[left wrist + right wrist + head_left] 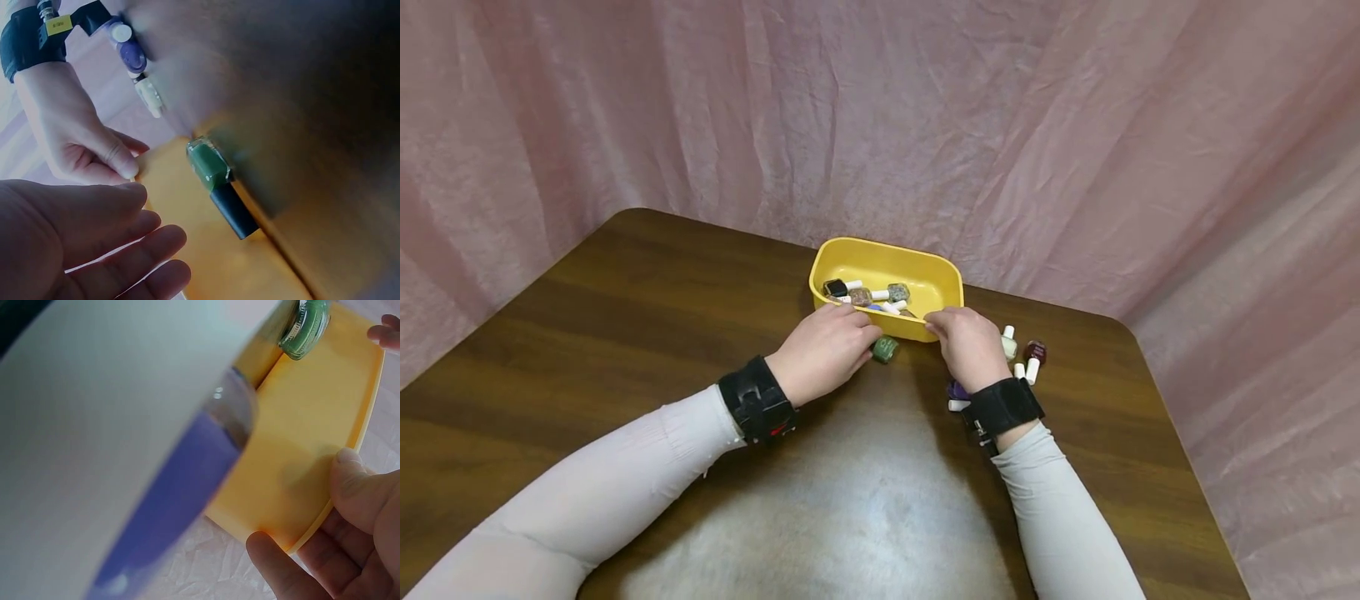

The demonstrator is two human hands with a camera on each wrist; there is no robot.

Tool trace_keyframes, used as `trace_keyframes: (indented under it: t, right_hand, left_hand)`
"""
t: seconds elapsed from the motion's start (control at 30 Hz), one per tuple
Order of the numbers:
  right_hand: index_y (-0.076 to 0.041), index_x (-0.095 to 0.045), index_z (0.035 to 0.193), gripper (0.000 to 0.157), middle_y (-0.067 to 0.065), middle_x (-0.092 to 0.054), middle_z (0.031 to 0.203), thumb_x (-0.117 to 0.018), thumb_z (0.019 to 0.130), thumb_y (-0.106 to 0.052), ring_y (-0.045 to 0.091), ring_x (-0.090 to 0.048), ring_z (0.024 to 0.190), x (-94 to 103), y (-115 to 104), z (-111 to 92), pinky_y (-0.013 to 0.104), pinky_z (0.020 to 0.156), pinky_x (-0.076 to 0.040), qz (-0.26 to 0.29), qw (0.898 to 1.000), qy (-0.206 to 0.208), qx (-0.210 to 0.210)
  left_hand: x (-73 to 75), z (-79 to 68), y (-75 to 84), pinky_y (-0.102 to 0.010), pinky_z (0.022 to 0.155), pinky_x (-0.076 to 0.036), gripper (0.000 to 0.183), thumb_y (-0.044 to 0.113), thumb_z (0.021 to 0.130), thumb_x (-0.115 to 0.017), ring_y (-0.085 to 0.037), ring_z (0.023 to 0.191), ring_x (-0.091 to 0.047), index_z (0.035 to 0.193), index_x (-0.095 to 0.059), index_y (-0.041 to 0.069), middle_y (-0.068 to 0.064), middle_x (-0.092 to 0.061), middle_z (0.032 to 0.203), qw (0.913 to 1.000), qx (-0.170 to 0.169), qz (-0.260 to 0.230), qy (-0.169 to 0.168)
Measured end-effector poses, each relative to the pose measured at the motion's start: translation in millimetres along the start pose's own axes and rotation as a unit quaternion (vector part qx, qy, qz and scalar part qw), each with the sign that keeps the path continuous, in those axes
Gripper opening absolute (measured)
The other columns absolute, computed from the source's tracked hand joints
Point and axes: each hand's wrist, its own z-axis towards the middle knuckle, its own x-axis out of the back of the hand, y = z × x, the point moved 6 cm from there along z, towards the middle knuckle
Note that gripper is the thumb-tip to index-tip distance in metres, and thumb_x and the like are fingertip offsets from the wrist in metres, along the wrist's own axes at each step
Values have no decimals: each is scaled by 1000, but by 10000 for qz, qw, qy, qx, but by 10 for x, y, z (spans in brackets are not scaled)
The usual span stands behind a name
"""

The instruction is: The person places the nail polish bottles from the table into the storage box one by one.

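A yellow plastic container holds several nail polish bottles, among them a black one and a glittery one. My right hand grips its near rim toward the right corner, thumb on the outer wall and fingers over the edge, as the right wrist view shows. At the near rim's left part is my left hand, its fingers loosely extended in the left wrist view; contact with the rim is unclear. A green nail polish bottle with a black cap lies against the container's near wall, beside my left fingers.
Right of the container lie a pale polish bottle and a dark red one. A purple bottle is partly hidden under my right wrist. Pink curtain hangs behind the brown wooden table.
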Motion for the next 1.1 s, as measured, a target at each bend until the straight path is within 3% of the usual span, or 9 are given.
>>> trace_keyframes:
  t: [0.37,0.87,1.1]
  right_hand:
    - [-5,-84,116,15,11,-82,111,-76,105,-12,34,-76,107,33,20,4,53,91,-60,38,10000,-52,0]
    - [-6,-84,113,13,10,-81,108,-75,106,-13,33,-76,105,67,48,9,53,90,-59,62,10000,-30,30]
    - [-6,-84,113,13,10,-81,107,-75,106,-13,34,-76,104,43,47,19,53,89,-60,45,10000,-63,29]
  left_hand:
    - [-98,12,-17,-44,96,-55,10,9,101,-80,-31,105,-70,111,-79,7,-7,-80,110,9988,138,-240,-404]
    - [-143,42,-32,-45,95,-55,13,12,100,-81,-31,105,-70,111,-79,6,-8,-80,111,9987,236,-144,-417]
    - [-168,39,-56,-47,97,-55,15,14,101,-82,-32,108,-71,113,-79,6,-9,-80,113,9972,338,-238,-630]
